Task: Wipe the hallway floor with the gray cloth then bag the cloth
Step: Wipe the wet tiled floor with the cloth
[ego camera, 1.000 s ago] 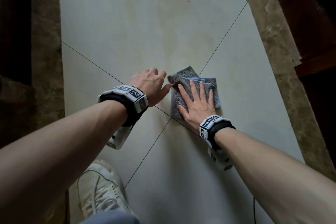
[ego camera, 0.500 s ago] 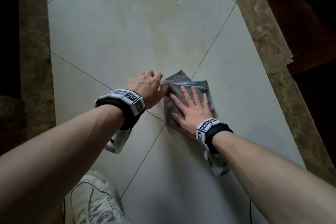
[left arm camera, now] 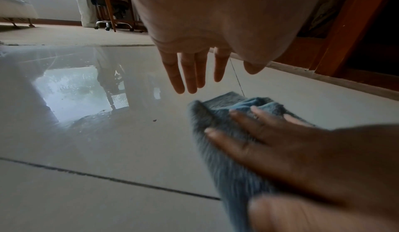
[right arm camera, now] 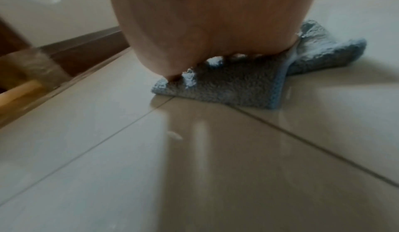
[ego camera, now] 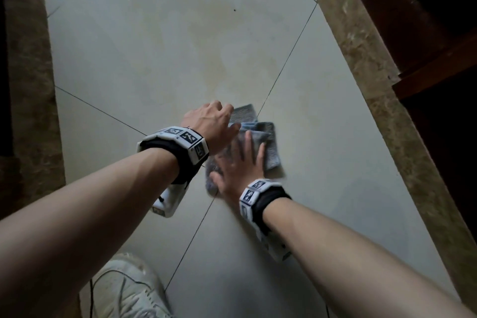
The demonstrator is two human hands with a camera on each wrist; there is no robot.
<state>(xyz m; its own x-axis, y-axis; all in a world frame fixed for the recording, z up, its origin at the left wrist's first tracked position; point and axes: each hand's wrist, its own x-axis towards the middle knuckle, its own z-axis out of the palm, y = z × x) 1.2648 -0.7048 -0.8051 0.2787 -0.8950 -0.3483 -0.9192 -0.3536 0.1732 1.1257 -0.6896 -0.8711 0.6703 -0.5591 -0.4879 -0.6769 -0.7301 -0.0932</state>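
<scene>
The gray-blue cloth [ego camera: 271,144] lies folded on the glossy pale floor tiles [ego camera: 154,46], close to where two tile joints cross. My right hand [ego camera: 240,162] presses flat on it with fingers spread and straight; the right wrist view shows the palm down on the cloth [right arm camera: 226,85]. My left hand [ego camera: 214,121] is at the cloth's far left corner. In the left wrist view its fingers [left arm camera: 190,73] hang straight above the floor just beyond the cloth [left arm camera: 218,114] and hold nothing. No bag is in view.
My white sneaker [ego camera: 124,289] stands on the floor at the bottom left. Brown marble border strips [ego camera: 374,72] run along both sides, with a dark wooden frame [ego camera: 426,33] on the right. A small dark speck [ego camera: 234,10] lies farther ahead. A wheeled chair [left arm camera: 112,24] stands in the far room.
My left hand has shifted right, from beside the cloth to over its left corner. The right hand stays flat on the cloth, which remains near the tile joint crossing.
</scene>
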